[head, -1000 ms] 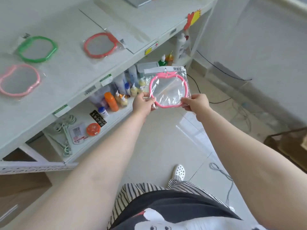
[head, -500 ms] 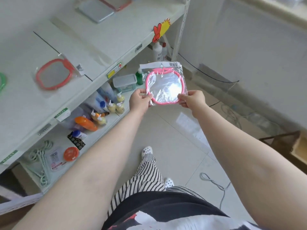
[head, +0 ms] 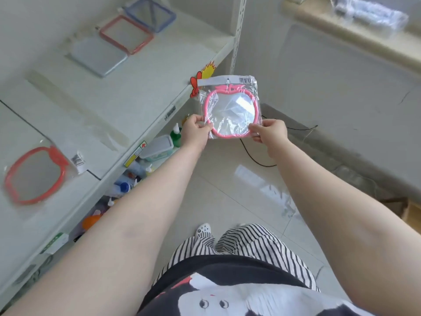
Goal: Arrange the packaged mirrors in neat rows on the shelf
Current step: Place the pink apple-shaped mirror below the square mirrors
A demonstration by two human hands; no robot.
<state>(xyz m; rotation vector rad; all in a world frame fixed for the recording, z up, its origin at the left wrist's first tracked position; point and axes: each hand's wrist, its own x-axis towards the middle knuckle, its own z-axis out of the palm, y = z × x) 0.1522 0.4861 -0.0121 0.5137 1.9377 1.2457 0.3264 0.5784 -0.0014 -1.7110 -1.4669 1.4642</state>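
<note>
held out in front, clear of the shelf edge and over the floor: one pink mirror (head: 230, 116) in its crinkled clear bag, barcode strip up. pinched at the lower left corner by the left hand (head: 196, 132), at the lower right corner by the right hand (head: 270, 132), fingers curled on the plastic; likely gripped by the edges to keep the face flat and ready to lay down. further left, flat on the white shelf (head: 127, 103): one red apple-shaped mirror (head: 35, 175) in a bag. beyond it, three square mirrors overlapping near the far end: one grey (head: 99, 56), one red-framed (head: 126, 34), one blue-framed (head: 151, 15). probably awaiting straightening into rows. bare shelf between the red one and the squares, a likely spot for the pink one.
</note>
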